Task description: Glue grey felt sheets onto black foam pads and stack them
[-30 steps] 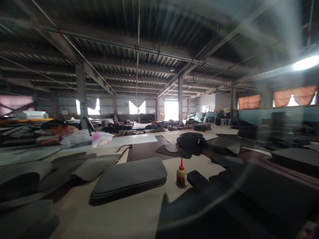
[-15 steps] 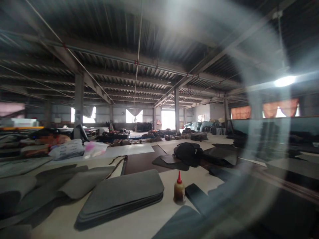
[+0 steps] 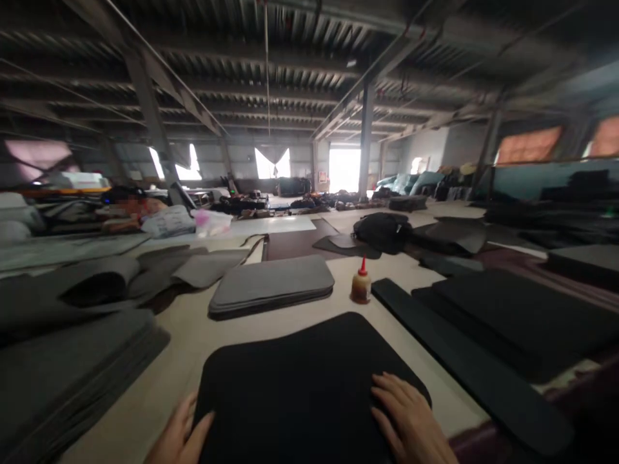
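A large black mat point(image 3: 300, 386) with rounded corners lies in front of me on the pale table. My left hand point(image 3: 178, 432) is at its left edge, thumb over the top and fingers along the outside, closed on that edge. Flat on the mat's right part rests my right hand point(image 3: 403, 412), its fingers stretched out. Just beyond the mat is a neat stack of grey rounded pieces point(image 3: 275, 283). To the right of that stack stands a glue bottle point(image 3: 360, 287) with a red pointed nozzle.
A long dark strip point(image 3: 464, 361) runs along the right, beside stacked dark sheets point(image 3: 527, 316). More grey sheets point(image 3: 72, 374) are piled at the left. Farther back are a black bag point(image 3: 382, 231), plastic bags point(image 3: 210, 222) and a person point(image 3: 130, 209) at the left.
The view has tilted down. Both my hands and the black mat now show at the bottom, where neither was seen before. The bottle and grey stack appear higher in the picture.
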`<state>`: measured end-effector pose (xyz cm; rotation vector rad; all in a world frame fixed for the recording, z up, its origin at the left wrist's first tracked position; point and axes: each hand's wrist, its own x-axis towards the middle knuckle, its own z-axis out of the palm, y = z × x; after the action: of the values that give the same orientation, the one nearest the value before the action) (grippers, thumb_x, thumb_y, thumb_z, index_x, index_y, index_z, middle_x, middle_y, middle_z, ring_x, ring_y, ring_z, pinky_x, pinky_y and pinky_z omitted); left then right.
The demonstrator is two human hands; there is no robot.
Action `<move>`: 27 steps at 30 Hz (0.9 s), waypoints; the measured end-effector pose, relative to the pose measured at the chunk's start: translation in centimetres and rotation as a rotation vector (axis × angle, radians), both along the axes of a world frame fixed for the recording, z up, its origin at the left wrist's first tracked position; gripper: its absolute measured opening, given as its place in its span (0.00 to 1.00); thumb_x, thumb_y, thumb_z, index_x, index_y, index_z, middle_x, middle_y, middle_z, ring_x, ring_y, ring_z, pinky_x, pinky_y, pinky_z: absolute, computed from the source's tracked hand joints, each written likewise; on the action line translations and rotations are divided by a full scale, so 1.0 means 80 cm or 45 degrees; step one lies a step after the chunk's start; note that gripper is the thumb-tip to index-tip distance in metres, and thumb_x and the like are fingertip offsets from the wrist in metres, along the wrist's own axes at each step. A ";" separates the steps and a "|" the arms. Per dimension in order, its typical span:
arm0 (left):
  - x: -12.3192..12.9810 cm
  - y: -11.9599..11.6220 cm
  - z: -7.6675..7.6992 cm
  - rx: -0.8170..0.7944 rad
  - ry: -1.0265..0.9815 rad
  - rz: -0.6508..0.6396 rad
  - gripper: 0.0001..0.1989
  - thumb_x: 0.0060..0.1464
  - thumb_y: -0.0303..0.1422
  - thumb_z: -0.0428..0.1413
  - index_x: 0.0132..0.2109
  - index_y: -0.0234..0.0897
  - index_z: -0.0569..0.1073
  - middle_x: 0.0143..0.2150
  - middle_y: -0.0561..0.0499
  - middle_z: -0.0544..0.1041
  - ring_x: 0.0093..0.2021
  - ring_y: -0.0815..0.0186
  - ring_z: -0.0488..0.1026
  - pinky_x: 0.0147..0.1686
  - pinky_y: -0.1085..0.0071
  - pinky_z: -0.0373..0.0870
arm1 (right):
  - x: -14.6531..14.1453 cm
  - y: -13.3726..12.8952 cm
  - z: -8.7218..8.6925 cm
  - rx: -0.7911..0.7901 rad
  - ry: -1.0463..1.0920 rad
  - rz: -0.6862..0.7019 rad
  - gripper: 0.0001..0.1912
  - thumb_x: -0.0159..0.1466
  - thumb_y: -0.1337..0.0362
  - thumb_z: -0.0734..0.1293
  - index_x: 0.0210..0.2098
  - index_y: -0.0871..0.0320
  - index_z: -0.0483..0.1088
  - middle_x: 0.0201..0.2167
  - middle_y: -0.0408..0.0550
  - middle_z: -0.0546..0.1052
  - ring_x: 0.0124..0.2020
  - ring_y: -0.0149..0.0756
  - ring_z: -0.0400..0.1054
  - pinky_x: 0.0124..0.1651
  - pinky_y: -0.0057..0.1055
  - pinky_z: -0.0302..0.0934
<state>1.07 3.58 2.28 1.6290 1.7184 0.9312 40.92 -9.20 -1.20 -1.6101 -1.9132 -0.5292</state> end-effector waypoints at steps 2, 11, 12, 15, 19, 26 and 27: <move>-0.017 -0.003 0.000 -0.066 0.028 0.108 0.33 0.52 0.46 0.49 0.62 0.34 0.67 0.54 0.38 0.79 0.59 0.48 0.74 0.57 0.53 0.74 | -0.015 -0.004 -0.002 -0.132 0.062 -0.025 0.14 0.70 0.62 0.63 0.51 0.53 0.76 0.56 0.49 0.76 0.56 0.52 0.71 0.55 0.51 0.69; -0.025 0.021 0.009 0.023 0.427 0.030 0.29 0.57 0.45 0.49 0.62 0.37 0.67 0.42 0.43 0.81 0.47 0.52 0.79 0.44 0.62 0.73 | -0.047 0.014 0.008 -0.263 -0.002 -0.195 0.19 0.70 0.60 0.59 0.55 0.54 0.74 0.60 0.50 0.73 0.61 0.54 0.64 0.58 0.54 0.60; -0.023 0.027 0.013 0.037 0.512 -0.017 0.29 0.57 0.45 0.48 0.62 0.37 0.67 0.41 0.44 0.80 0.45 0.52 0.78 0.42 0.63 0.72 | -0.050 0.016 0.008 -0.262 -0.015 -0.228 0.19 0.70 0.60 0.58 0.55 0.54 0.74 0.59 0.51 0.73 0.61 0.54 0.64 0.58 0.55 0.59; -0.012 0.042 0.026 0.046 0.724 -0.123 0.27 0.60 0.40 0.47 0.62 0.35 0.67 0.40 0.45 0.79 0.42 0.54 0.77 0.40 0.64 0.69 | -0.057 0.019 0.008 -0.248 -0.032 -0.315 0.21 0.70 0.60 0.56 0.54 0.55 0.74 0.59 0.51 0.73 0.61 0.55 0.63 0.58 0.56 0.58; 0.003 0.050 0.034 0.045 0.800 -0.119 0.23 0.63 0.37 0.46 0.61 0.35 0.67 0.49 0.42 0.78 0.49 0.55 0.75 0.47 0.65 0.68 | -0.061 0.024 0.011 -0.260 -0.055 -0.393 0.21 0.70 0.59 0.56 0.55 0.56 0.74 0.61 0.53 0.72 0.62 0.56 0.62 0.59 0.58 0.56; 0.010 0.044 0.021 0.153 0.846 -0.093 0.19 0.67 0.36 0.44 0.60 0.36 0.68 0.57 0.42 0.74 0.54 0.55 0.73 0.51 0.64 0.69 | -0.049 0.036 0.009 -0.332 -0.066 -0.382 0.22 0.70 0.59 0.57 0.57 0.56 0.73 0.63 0.52 0.70 0.63 0.56 0.61 0.59 0.59 0.55; 0.010 0.043 0.020 0.168 0.855 -0.100 0.19 0.68 0.36 0.43 0.60 0.36 0.67 0.57 0.41 0.73 0.55 0.55 0.73 0.52 0.63 0.69 | -0.047 0.037 0.008 -0.341 -0.062 -0.359 0.22 0.70 0.58 0.57 0.57 0.56 0.73 0.63 0.52 0.70 0.63 0.56 0.61 0.60 0.60 0.55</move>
<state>1.86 7.05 3.89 2.2545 2.0187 0.4856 37.19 -6.20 -0.55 -2.0753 -1.8650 -0.4407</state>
